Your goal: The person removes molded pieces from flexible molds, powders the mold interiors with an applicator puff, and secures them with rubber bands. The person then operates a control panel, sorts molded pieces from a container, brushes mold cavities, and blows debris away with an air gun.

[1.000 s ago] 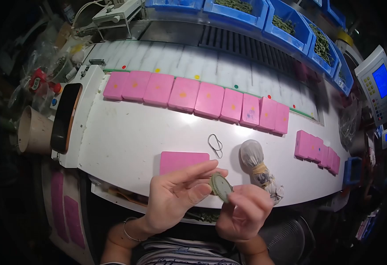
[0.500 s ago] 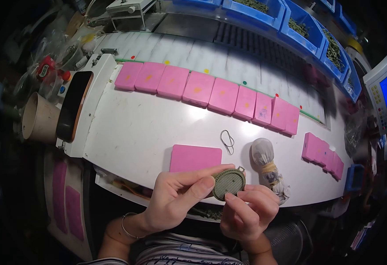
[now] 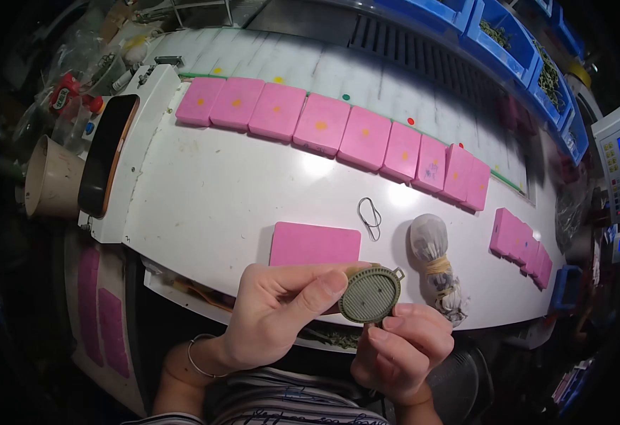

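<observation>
A round green pendant-like piece [image 3: 370, 295], with a ridged face, a beaded rim and a small loop at its upper right, is held up near the table's front edge. My left hand [image 3: 278, 312] grips its left side between thumb and fingers. At its lower right, my right hand [image 3: 403, 347] has its fingers pinched together at the rim; whether they hold anything else is hidden. Just behind lies a pink block [image 3: 315, 243]. A thin looped band [image 3: 369, 218] rests beyond the hands, and a cloth-wrapped bundle tied with bands [image 3: 435, 265] lies to the right.
A row of pink blocks [image 3: 322, 125] crosses the white table [image 3: 203, 191], with more pink blocks [image 3: 520, 244] at the right. A phone [image 3: 109, 154] and a cup [image 3: 53, 177] stand left. Blue bins [image 3: 501, 46] and a keypad device [image 3: 616, 159] are behind and right.
The green piece has turned from nearly edge-on to face the camera, and both hands have shifted slightly right with it. The view of the table has shifted too.
</observation>
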`<action>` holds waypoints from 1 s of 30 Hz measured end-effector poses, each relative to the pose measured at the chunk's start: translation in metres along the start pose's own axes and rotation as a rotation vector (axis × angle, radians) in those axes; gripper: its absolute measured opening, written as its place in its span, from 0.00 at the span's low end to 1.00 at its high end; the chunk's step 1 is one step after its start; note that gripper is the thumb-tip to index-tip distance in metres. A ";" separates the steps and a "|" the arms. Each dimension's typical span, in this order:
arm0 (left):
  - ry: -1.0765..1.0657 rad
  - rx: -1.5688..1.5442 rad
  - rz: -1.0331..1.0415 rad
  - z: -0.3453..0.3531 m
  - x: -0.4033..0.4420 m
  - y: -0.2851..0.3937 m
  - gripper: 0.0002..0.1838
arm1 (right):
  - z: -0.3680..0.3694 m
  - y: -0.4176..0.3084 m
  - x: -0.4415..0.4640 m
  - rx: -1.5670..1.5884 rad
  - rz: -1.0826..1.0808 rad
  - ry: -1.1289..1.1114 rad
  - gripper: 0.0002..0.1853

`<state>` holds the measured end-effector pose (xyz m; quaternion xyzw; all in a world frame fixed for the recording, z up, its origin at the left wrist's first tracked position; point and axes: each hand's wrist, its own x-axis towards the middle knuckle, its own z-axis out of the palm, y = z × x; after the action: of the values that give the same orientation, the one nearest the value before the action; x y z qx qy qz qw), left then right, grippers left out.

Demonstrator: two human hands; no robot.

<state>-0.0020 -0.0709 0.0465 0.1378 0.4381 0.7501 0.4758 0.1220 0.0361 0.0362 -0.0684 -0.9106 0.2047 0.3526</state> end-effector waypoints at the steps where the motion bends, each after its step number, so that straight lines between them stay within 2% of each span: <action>1: 0.001 0.001 -0.003 0.000 0.000 0.000 0.17 | 0.001 0.003 0.000 0.038 -0.016 0.000 0.17; 13: 0.090 -0.017 -0.044 -0.003 0.003 -0.008 0.16 | 0.012 0.003 0.000 0.049 -0.042 0.093 0.15; 15: 0.183 0.170 -0.084 -0.004 0.004 0.006 0.14 | 0.025 0.002 0.002 0.105 -0.020 0.203 0.12; 17: 0.235 0.371 0.048 -0.015 0.002 0.011 0.13 | 0.030 -0.001 0.004 0.247 0.047 0.162 0.16; 18: 0.251 0.277 0.200 -0.023 0.002 0.010 0.11 | 0.031 -0.002 0.009 0.298 0.024 0.153 0.15; 21: 0.483 0.345 0.431 -0.049 -0.026 0.055 0.12 | 0.032 -0.005 0.015 0.403 0.055 0.171 0.13; 23: 0.745 0.547 0.710 -0.066 -0.052 0.092 0.11 | 0.030 0.002 0.016 0.308 0.088 0.086 0.12; 25: 0.970 0.655 0.922 -0.089 -0.075 0.125 0.11 | 0.034 0.007 0.015 0.349 0.114 0.075 0.11; 27: 1.183 0.791 0.931 -0.110 -0.096 0.155 0.10 | 0.034 0.010 0.015 0.383 0.155 0.037 0.11; 30: 1.316 0.770 0.866 -0.162 -0.112 0.180 0.10 | 0.034 0.013 0.014 0.418 0.188 -0.007 0.11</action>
<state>-0.1523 -0.2791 0.1186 -0.0178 0.7557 0.5920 -0.2797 0.0886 0.0402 0.0166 -0.0775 -0.8393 0.4208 0.3352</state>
